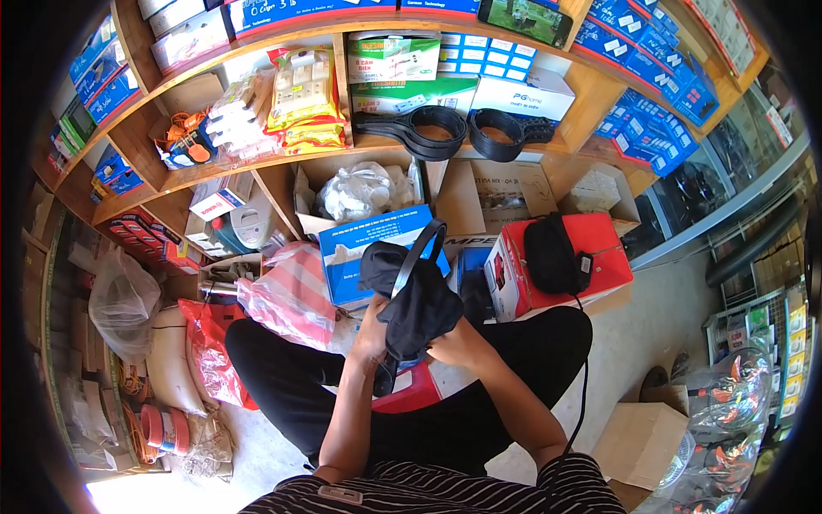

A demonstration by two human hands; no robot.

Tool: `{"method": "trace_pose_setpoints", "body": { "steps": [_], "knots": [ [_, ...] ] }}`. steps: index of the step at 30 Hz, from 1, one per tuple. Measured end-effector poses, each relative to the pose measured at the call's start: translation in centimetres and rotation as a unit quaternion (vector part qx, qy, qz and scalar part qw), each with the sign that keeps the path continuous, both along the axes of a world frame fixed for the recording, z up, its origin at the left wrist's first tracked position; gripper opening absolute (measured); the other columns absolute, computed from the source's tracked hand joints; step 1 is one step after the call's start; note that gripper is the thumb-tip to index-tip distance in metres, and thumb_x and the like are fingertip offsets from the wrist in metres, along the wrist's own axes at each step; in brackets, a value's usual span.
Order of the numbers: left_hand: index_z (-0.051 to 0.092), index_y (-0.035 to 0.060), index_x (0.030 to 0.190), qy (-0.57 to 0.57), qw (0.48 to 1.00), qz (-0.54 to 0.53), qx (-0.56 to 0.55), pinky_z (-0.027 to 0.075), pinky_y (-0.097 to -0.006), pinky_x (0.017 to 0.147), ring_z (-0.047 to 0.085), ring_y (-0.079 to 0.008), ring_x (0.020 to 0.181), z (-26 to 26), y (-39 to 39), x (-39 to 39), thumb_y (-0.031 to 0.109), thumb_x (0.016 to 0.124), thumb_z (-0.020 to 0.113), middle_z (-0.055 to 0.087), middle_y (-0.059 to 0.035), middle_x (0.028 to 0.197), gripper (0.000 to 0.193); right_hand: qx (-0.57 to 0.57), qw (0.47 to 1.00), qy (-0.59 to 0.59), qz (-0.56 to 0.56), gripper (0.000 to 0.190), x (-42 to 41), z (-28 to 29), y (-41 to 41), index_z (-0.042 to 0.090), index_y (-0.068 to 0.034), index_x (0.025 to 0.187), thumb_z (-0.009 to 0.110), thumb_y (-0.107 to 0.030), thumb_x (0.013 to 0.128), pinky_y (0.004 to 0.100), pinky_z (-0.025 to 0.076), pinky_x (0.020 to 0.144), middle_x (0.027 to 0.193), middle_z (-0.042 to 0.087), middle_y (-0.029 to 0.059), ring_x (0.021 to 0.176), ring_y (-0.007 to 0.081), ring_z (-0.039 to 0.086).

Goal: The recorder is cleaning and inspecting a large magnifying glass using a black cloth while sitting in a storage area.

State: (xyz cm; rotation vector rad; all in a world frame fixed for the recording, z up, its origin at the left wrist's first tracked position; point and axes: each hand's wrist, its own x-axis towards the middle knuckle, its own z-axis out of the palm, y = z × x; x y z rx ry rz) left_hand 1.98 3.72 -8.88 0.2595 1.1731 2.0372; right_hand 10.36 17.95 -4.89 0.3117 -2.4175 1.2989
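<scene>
A bundle of black cloth with a curved black plastic band rising from it is held up above my lap. My left hand grips its left side, fingers partly hidden by the cloth. On the lower right side, my right hand holds the cloth with its fingers curled in. A black strap hangs below, beside my left wrist. Beyond the bundle stands a blue and white cardboard box, partly covered by it. A black pouch with a cable lies on a red box to the right.
Wooden shelves with boxed goods curve across the front. Two black ring-shaped plastic parts and a phone rest on them. Plastic bags stand at the left, an open cardboard box at the lower right. A cable runs past my right knee.
</scene>
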Motion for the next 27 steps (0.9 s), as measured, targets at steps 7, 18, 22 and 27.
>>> {"method": "trace_pose_setpoints", "body": {
  "steps": [7,18,22,27],
  "knots": [
    [0.049,-0.0047,0.142,-0.019,1.0,-0.008,0.002,0.054,-0.0327,0.093,0.063,-0.0166,0.108,0.2,0.1,0.6,0.008,0.097,0.069,0.065,-0.0125,0.127,0.052,-0.149,0.987,-0.033,-0.041,0.056,-0.1,0.5,0.0,0.054,0.0,0.135,0.076,-0.007,0.084,0.0439,0.041,0.11,0.137,0.057,0.0201,0.128,0.0382,0.053],
    [0.056,-0.0045,0.134,-0.015,0.999,0.014,0.043,0.055,-0.0306,0.09,0.067,-0.0161,0.102,-0.1,0.4,0.5,0.008,0.099,0.064,0.068,-0.0109,0.122,0.038,-0.05,0.983,0.094,-0.146,0.047,-0.4,0.8,-1.1,0.064,-0.004,0.122,0.081,-0.01,0.078,0.0452,0.046,0.101,0.122,0.065,0.0149,0.115,0.0343,0.061],
    [0.063,-0.0041,0.124,-0.033,0.997,0.065,0.026,0.056,-0.0286,0.085,0.069,-0.0138,0.095,0.7,0.8,0.1,0.011,0.101,0.06,0.071,-0.008,0.111,0.028,-0.057,0.99,0.061,-0.113,0.06,-0.3,-1.0,-0.1,0.056,-0.004,0.136,0.08,-0.01,0.081,0.0465,0.034,0.116,0.14,0.056,0.0178,0.136,0.0378,0.047],
    [0.064,-0.0021,0.124,0.032,0.997,0.064,0.032,0.055,-0.0283,0.085,0.069,-0.013,0.094,-0.5,0.0,-0.4,0.016,0.1,0.063,0.072,-0.0059,0.108,0.03,-0.19,0.979,-0.056,-0.048,0.048,-0.2,1.2,-0.7,0.061,0.0,0.125,0.078,-0.003,0.08,0.0408,0.046,0.103,0.122,0.066,0.0127,0.116,0.0268,0.061]
  ]
}}
